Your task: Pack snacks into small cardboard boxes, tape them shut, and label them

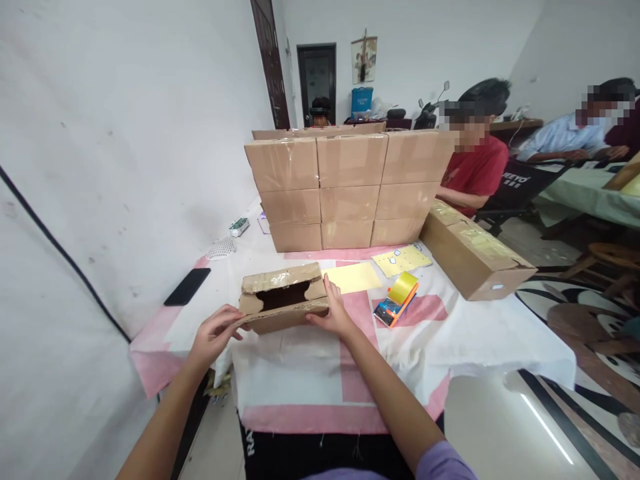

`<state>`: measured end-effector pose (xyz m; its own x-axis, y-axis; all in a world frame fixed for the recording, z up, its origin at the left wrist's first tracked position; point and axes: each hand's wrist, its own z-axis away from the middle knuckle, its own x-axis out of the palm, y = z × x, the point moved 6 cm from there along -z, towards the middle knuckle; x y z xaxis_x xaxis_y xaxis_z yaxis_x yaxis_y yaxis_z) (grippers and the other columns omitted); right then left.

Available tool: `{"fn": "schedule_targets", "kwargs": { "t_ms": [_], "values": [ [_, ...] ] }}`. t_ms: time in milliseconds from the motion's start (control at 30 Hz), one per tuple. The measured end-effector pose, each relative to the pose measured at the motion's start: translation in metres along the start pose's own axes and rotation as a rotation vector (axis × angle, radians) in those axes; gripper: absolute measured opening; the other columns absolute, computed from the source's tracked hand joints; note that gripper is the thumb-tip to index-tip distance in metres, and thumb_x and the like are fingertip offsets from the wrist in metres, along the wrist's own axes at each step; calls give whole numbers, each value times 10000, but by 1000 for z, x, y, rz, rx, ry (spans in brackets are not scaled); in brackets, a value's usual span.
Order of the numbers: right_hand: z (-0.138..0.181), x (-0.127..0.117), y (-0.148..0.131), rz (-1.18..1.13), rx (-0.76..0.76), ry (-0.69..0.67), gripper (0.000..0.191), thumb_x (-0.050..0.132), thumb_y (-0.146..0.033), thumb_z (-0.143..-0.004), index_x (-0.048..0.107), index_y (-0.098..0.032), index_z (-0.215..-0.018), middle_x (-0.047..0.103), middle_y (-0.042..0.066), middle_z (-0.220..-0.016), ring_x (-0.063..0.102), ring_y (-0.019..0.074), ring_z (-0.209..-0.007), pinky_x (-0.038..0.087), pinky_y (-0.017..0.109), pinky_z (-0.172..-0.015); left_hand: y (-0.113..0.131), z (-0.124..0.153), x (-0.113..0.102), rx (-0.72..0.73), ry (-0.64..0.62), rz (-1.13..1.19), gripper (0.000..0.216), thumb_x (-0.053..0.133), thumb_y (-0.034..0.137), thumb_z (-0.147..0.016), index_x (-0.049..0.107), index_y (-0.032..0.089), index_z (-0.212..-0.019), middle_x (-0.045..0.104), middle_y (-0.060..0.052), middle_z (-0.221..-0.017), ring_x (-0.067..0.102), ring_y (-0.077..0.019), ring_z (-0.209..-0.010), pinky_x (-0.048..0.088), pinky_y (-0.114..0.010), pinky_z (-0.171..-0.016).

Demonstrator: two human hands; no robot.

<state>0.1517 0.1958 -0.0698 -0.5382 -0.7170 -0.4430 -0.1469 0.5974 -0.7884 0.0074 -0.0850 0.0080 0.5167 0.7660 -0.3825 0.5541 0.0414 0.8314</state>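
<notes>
Cardboard box [287, 323], left hand [216, 331] pinching flap [273, 312], right hand [334, 315] spanning end

The brown cardboard box [285, 323] lies in front of you on the bench [295, 380], its right end angled slightly away. You see into its dark interior through an open side — tape runs along the far panel, whose edge is ragged and worn.

You wear a plain purple right sleeve [445, 462]; matching cloth [347, 475] shows left of that sleeve. Your left hand [216, 333], right hand [334, 315] and both forearms [387, 393] are bare.
</notes>
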Motion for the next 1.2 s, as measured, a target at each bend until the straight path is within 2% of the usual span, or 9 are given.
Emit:
{"fn": "schedule_targets", "kwargs": {
  "t_ms": [100,167,267,367,433,633,800,1033,1200],
  "values": [
    [2,7,0,-35,8,-33,1357,889,-479,-707,-18,-226,-1685,157,203,-1691,177,391,-1594,241,562,-1288,28,-11,-18,231,-31,-271,280,599,383,-945,804,244,-813,562,-56,-836,613,-168,-778,567,-299,-637],
    [5,12,0,-57,2,-59,1357,878,-464,-728,-59,-227,-1680,39,191,-1727,64,364,-1627,210,536,-1304,46,-21,-26,284,-21,-388,287,572,379,-966,815,269,-860,599,-67,-878,623,-183,-852,544,-275,-653],
    [7,13,0,-60,9,-33,1363,860,-443,-757,-134,-236,-1667,6,183,-1745,15,348,-1635,178,549,-1312,64,-38,-21,187,-154,-504,311,600,474,-955,782,301,-1139,702,-82,-1129,667,-232,-1021,574,-287,-733],
    [8,13,2,-52,9,-23,1364,855,-435,-769,-156,-236,-1662,23,180,-1751,41,345,-1635,171,553,-1315,75,-50,-2,64,-404,-592,492,669,613,-876,739,309,-1256,728,-71,-1278,678,-287,-1160,564,-381,-986],
    [8,16,1,-51,-22,-62,1356,856,-432,-773,-145,-237,-1665,41,175,-1755,67,343,-1634,175,551,-1315,80,-53,13,6,-528,-601,565,664,674,-852,729,318,-1286,698,-67,-1371,647,-312,-1263,533,-412,-1066],
    [8,17,-1,-85,-64,-76,1356,860,-449,-771,-130,-226,-1670,64,181,-1755,105,349,-1630,193,553,-1311,79,-49,52,-75,-764,-592,738,617,727,-858,585,325,-1477,538,-58,-1569,535,-332,-1424,444,-471,-1182],
    [8,16,0,-102,-40,-62,1350,851,-478,-779,-130,-221,-1670,31,171,-1760,71,347,-1634,174,554,-1315,73,-44,61,-146,-732,-545,643,441,693,-975,510,373,-1528,484,-9,-1602,492,-290,-1468,401,-473,-1215],
    [-1,17,-1,-166,-75,-3,1471,897,-565,-693,-151,-209,-1662,119,198,-1744,200,372,-1607,276,551,-1279,76,-38,68,-62,-727,-579,733,606,681,-899,494,353,-1544,516,-34,-1584,535,-305,-1429,427,-446,-1198],
    [-2,18,-1,-133,-104,3,1427,891,-492,-715,-138,-212,-1662,119,193,-1745,185,358,-1613,251,542,-1288,75,-37,66,-80,-699,-562,714,598,678,-904,512,350,-1532,553,-33,-1552,570,-306,-1394,451,-450,-1179]
  ]
}}
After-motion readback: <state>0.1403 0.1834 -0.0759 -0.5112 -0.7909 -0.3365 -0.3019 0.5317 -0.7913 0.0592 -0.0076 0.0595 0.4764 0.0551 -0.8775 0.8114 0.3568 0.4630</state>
